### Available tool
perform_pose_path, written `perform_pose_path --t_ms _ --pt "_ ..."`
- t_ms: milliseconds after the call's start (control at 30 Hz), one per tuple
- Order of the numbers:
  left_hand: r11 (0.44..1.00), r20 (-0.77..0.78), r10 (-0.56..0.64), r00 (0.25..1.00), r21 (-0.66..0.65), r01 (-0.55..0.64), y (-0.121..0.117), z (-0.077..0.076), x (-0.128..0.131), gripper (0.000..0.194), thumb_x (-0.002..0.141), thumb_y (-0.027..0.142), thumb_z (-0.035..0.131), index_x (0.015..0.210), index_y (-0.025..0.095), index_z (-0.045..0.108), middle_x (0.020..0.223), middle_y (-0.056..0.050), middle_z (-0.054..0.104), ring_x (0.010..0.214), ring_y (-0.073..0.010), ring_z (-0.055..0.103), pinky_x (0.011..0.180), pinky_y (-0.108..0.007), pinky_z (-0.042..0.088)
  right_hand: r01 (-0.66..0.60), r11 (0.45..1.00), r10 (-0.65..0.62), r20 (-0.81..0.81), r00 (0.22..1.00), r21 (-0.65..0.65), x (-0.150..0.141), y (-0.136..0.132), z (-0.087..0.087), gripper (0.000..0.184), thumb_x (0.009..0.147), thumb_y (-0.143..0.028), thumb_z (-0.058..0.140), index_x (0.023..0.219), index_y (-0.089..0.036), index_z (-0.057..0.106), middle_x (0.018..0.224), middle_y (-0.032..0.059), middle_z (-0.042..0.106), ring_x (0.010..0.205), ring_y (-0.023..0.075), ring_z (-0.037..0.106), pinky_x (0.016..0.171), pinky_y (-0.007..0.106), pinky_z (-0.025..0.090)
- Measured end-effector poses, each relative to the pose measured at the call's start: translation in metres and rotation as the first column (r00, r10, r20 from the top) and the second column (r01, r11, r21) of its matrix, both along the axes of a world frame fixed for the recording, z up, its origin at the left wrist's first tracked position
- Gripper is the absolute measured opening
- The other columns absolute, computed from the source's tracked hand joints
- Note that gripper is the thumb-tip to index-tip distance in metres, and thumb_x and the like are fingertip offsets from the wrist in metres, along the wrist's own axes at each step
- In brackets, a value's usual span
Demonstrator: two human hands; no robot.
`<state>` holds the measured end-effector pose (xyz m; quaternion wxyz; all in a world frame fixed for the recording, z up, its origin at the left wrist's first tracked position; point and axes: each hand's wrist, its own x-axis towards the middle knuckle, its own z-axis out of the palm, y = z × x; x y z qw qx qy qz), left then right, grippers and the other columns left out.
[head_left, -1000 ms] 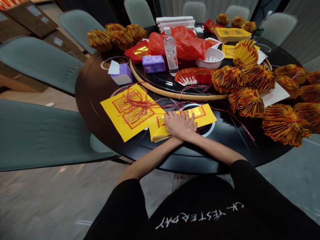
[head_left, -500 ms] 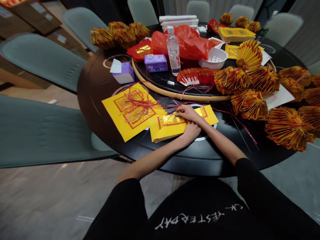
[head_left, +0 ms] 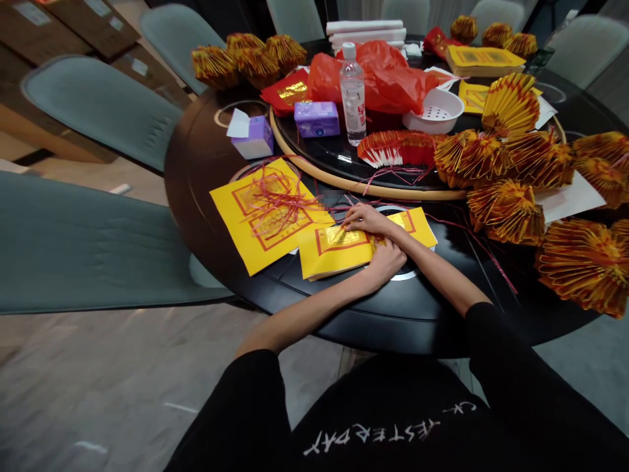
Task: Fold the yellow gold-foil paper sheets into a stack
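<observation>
My right hand (head_left: 366, 220) lies across the far part of a stack of yellow paper (head_left: 339, 249), its fingertips on a gold-foil square framed in red. My left hand (head_left: 388, 262) curls against the stack's near right edge, and my forearms cross slightly. To the left, a larger yellow sheet (head_left: 268, 216) printed with red-framed panels lies flat under a tangle of thin red strings (head_left: 282, 200). More strands trail across the black table top towards my right hand.
Pleated gold-and-red paper fans (head_left: 506, 210) crowd the table's right side. A wood-rimmed turntable (head_left: 363, 187) holds a water bottle (head_left: 352, 95), red plastic bag (head_left: 378, 78), purple tissue pack (head_left: 317, 119), and white strainer bowl (head_left: 433, 111). Grey chairs (head_left: 98, 111) surround the table.
My hands have gone from lying flat and crossed on the stack to gripping it at separate spots, the right at the far side, the left at the near edge. The stack sits slightly squarer.
</observation>
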<state>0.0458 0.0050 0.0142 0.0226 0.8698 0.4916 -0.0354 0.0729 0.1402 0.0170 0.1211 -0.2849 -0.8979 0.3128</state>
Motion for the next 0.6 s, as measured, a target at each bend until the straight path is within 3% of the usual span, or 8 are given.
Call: perform_pose_path --t_ms 200,400,533,600 --pt "1.0 -0.046 -0.029 0.999 -0.009 0.029 0.003 0.001 0.0 0.056 0.102 0.006 0.029 0.152 -0.003 0.052 0.142 -0.036 0.061 0.137 -0.0492 0.056 0.099 -0.069 0.054 -0.004 0.99 -0.018 -0.151 0.988 -0.144 -0.005 0.005 -0.01 0.021 0.086 -0.025 0.073 0.1 -0.014 0.085 0.103 0.0113 0.082 0.1 0.019 0.071 0.088 0.023 0.049" --pt "0.999 -0.01 -0.032 0.999 -0.019 0.031 0.005 0.002 -0.006 0.053 0.101 0.006 0.035 0.149 -0.001 0.057 0.141 -0.033 0.063 0.135 -0.0444 0.058 0.1 -0.063 0.055 -0.018 0.978 -0.02 -0.176 0.984 -0.209 -0.008 -0.001 -0.007 0.022 0.087 -0.021 0.069 0.098 -0.01 0.084 0.105 0.0143 0.082 0.102 0.019 0.073 0.09 0.022 0.05" --pt "1.0 0.056 -0.006 0.998 0.02 0.005 0.007 0.0 -0.015 0.05 0.102 0.013 0.041 0.148 0.004 0.059 0.147 -0.028 0.061 0.141 -0.0396 0.052 0.117 -0.064 0.04 0.034 0.993 -0.038 -0.035 0.999 -0.117 -0.008 -0.003 0.004 0.022 0.089 -0.026 0.069 0.102 -0.018 0.085 0.112 0.0107 0.081 0.106 0.0202 0.071 0.091 0.026 0.049" --pt "0.997 0.05 0.052 0.997 0.047 -0.054 0.009 -0.001 -0.019 0.052 0.102 0.017 0.042 0.149 0.003 0.058 0.15 -0.028 0.058 0.144 -0.041 0.048 0.123 -0.066 0.03 0.052 0.995 -0.053 -0.015 0.998 -0.085 -0.007 -0.004 0.01 0.021 0.088 -0.031 0.073 0.1 -0.021 0.086 0.109 0.0099 0.081 0.105 0.0219 0.07 0.092 0.029 0.048"
